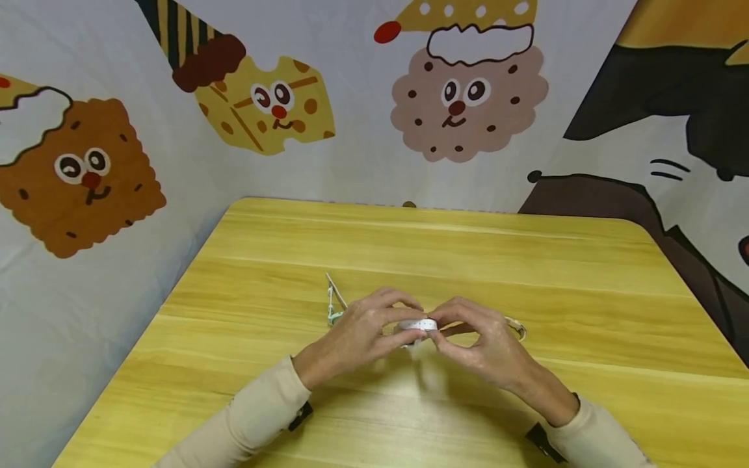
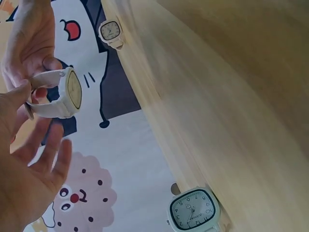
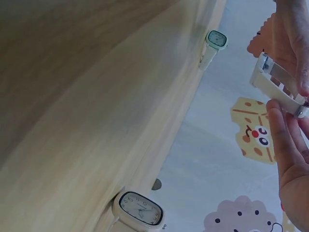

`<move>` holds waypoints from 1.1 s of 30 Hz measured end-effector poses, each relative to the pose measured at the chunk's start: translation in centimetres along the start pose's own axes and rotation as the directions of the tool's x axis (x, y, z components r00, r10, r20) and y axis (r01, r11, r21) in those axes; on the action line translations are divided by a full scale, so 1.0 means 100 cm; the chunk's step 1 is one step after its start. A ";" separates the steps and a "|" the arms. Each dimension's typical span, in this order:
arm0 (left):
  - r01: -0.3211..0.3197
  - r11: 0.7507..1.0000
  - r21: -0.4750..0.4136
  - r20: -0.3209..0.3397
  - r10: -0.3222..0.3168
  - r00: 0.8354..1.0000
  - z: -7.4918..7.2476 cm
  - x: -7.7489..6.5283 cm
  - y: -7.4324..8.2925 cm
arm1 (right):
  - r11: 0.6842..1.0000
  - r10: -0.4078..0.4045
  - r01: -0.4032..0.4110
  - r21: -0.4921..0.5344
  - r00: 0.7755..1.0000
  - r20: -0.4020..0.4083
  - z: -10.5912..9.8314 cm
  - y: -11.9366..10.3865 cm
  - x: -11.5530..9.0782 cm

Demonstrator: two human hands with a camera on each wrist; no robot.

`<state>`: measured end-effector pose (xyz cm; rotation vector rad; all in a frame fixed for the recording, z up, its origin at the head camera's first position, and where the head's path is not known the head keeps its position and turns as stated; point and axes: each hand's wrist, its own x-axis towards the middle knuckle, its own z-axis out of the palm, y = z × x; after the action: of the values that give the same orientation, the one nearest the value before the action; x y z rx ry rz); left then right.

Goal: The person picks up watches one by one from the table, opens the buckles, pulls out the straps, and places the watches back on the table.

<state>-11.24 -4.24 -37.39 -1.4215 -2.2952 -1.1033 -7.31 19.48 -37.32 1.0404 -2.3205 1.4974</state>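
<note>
Both hands point(image 1: 365, 325) point(image 1: 488, 341) pinch the white watch point(image 2: 74, 90), fastening seemingly unfinished; two others point(image 2: 193, 211) point(image 2: 110, 30) lie toward the bench's point(image 1: 409, 247) left and right edges.

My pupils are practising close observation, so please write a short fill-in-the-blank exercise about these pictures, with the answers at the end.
1. Counting the white watch held in the left hand and right hand, ____ watches are in view.
2. In the head view, the pale green watch on the table lies nearer the ____ hand.
3. Behind the table, the cheese figure has a round red ____ in its face.

Missing words: three; left; nose.
</note>
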 end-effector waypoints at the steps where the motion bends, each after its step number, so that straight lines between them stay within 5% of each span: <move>1: 0.005 1.000 0.012 0.001 -0.005 1.000 0.000 0.000 0.000 | 1.000 -0.002 0.002 -0.021 1.000 -0.001 0.000 0.000 0.000; 10: 0.020 0.993 0.115 -0.010 -0.019 1.000 0.003 0.002 0.001 | 0.954 -0.077 0.068 -0.293 0.997 -0.019 -0.003 -0.002 0.005; 33: 0.012 0.999 0.040 -0.035 -0.011 0.999 0.000 0.001 -0.001 | 0.982 -0.090 0.083 -0.169 0.995 -0.037 0.003 0.003 0.001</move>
<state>-11.39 -4.23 -37.44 -1.3656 -2.2914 -1.0699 -7.54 19.27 -37.64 1.0381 -2.2934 1.2562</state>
